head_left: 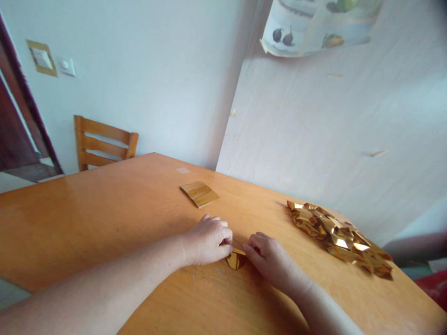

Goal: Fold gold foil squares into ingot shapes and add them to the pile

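Note:
Between my two hands is a small piece of shiny gold foil paper, partly folded and close to the tabletop. My left hand pinches its left end, with the fingers curled. On the opposite end, my right hand grips it between thumb and curled fingers. Parts of the paper are hidden behind the fingers. Just beyond my left hand lies a flat stack of square gold paper. Off to the right rests a heap of folded gold paper pieces, angular and reflective.
The wooden table reaches toward the wall, with a pale patch near its far edge. A wooden chair stands behind it at the left. A poster with fruit pictures hangs on the right-hand wall panel. Red material shows beyond the right edge.

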### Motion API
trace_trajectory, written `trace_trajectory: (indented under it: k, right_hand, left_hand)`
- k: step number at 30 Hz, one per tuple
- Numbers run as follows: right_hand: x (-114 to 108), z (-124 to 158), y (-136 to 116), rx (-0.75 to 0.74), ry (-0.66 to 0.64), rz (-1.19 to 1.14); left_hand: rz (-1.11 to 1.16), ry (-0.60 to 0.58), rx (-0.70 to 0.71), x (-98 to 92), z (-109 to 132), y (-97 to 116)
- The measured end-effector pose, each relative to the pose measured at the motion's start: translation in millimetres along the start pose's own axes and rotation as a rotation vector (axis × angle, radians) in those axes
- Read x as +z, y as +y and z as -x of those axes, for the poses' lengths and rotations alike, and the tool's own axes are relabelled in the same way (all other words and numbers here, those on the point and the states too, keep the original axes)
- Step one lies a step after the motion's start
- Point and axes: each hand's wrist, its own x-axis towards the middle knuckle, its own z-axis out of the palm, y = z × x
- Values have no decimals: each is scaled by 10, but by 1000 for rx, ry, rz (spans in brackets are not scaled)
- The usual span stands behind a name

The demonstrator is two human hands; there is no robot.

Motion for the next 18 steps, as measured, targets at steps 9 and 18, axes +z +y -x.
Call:
trace_trajectory:
  k: [9,18]
  right_hand:
    - [-53,26,-55,53,-40,-60]
    - [-71,36,-72,36,-83,-57]
  left_hand:
    - [49,-6,-107,-7,2,46]
    - [-12,-89,-219,-75,5,130]
